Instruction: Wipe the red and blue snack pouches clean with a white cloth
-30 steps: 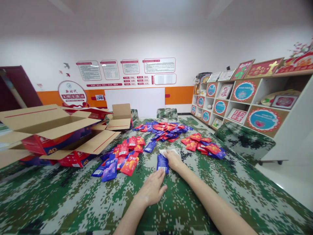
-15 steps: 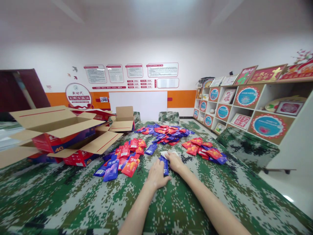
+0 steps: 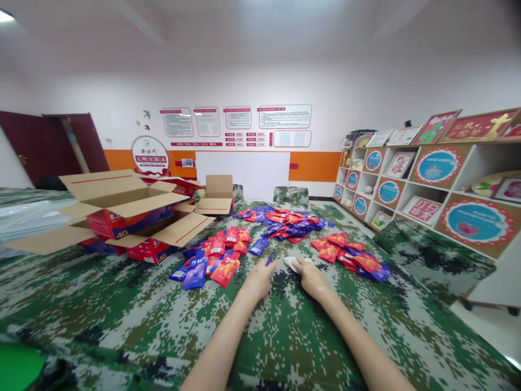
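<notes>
"40" marks the upper carton [image 3: 132, 218] and lower carton [image 3: 147, 251], "新时代文明实践站" the round wall sign [image 3: 150, 154].

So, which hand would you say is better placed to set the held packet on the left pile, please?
Probably the left hand: it holds the packet and is nearer the left pile, while the right hand holds a white cloth.

Stacked boxes [image 3: 142, 217] left of packets [image 3: 286, 224]

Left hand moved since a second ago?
Yes: the left hand has moved forward, judged against the loose blue packet lying flat beyond it; the gap between the two has shrunk.
</notes>
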Demonstrator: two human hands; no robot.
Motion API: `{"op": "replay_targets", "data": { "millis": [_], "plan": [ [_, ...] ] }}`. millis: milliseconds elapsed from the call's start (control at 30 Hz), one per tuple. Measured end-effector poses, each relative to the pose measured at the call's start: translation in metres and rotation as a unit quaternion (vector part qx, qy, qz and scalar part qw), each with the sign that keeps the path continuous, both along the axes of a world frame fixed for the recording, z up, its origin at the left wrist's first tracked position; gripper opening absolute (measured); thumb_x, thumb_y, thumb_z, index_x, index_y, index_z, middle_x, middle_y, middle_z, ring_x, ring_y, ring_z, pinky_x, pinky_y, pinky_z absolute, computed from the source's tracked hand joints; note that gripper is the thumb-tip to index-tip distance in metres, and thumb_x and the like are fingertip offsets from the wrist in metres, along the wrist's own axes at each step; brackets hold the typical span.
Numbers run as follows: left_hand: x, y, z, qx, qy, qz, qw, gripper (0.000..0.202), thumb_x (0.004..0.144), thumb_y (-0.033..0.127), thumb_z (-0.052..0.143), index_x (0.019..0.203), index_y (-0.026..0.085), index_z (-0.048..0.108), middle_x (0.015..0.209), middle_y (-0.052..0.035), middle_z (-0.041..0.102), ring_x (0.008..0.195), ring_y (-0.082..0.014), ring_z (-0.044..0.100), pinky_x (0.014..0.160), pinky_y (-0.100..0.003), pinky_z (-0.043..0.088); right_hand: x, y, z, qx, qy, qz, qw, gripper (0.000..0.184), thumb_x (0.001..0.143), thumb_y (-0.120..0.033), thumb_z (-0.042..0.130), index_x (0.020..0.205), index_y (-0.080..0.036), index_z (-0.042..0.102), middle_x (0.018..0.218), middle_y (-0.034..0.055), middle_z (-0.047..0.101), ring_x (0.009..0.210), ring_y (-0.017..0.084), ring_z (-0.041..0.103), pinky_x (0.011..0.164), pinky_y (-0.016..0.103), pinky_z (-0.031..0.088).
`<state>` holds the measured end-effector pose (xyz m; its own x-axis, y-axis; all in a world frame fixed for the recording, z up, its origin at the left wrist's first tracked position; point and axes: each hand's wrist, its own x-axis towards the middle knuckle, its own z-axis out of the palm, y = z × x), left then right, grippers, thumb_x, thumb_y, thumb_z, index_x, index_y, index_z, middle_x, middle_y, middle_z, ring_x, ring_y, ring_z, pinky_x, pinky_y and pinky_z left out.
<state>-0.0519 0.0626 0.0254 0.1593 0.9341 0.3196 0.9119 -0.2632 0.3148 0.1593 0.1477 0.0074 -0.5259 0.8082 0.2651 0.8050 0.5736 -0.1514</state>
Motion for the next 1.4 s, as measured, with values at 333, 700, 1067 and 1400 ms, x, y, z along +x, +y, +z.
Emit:
{"op": "replay_targets", "data": {
  "millis": [333, 700, 1067, 1400],
  "plan": [
    [-0.101, 0.047, 0.025, 0.073, -0.166, 0.125, 0.976, 0.043, 0.074, 0.002, 0.047, 0.11, 0.019, 0.061, 0.111, -0.0041, 0.061, 0.107, -0.0182, 0.053, 0.097, -0.032, 0.038, 0.004, 0.005, -0.01, 0.02, 0.028, 0.023, 0.999, 0.062, 0.071, 0.001, 0.035, 0.126, -0.022, 0.053, 0.133, 0.008, 0.049, 0.119, 0.021, 0.044, 0.102, 0.031, 0.029],
    [-0.191, 0.167, 0.021, 0.004, -0.158, 0.275, 0.948, 0.03, 0.074, 0.012, 0.058, 0.103, 0.014, 0.065, 0.101, -0.0065, 0.068, 0.096, -0.0193, 0.061, 0.083, -0.022, 0.043, 0.012, 0.023, -0.037, 0.013, 0.049, 0.04, 0.998, 0.064, 0.073, -0.002, 0.034, 0.131, -0.027, 0.047, 0.138, 0.004, 0.043, 0.126, 0.022, 0.039, 0.106, 0.038, 0.029],
    [-0.214, 0.22, -0.005, -0.059, -0.002, 0.3, 0.952, 0.033, 0.074, 0.037, 0.056, 0.105, 0.031, 0.066, 0.111, -0.0086, 0.06, 0.108, -0.0362, 0.048, 0.086, -0.049, 0.038, 0.01, 0.02, -0.025, -0.055, 0.028, 0.029, 0.998, 0.071, 0.072, -0.003, 0.037, 0.136, -0.034, 0.036, 0.144, -0.002, 0.03, 0.131, 0.022, 0.032, 0.107, 0.039, 0.03],
    [-0.207, 0.209, 0.004, -0.051, 0.084, 0.284, 0.954, 0.033, 0.083, 0.045, 0.043, 0.102, 0.033, 0.066, 0.109, -0.0092, 0.048, 0.107, -0.0319, 0.041, 0.086, -0.047, 0.034, 0.008, 0.022, -0.03, -0.038, 0.014, 0.022, 0.999, 0.075, 0.068, 0.001, 0.034, 0.136, -0.031, 0.038, 0.145, -0.0004, 0.032, 0.132, 0.021, 0.029, 0.109, 0.039, 0.027]
  ]
}}
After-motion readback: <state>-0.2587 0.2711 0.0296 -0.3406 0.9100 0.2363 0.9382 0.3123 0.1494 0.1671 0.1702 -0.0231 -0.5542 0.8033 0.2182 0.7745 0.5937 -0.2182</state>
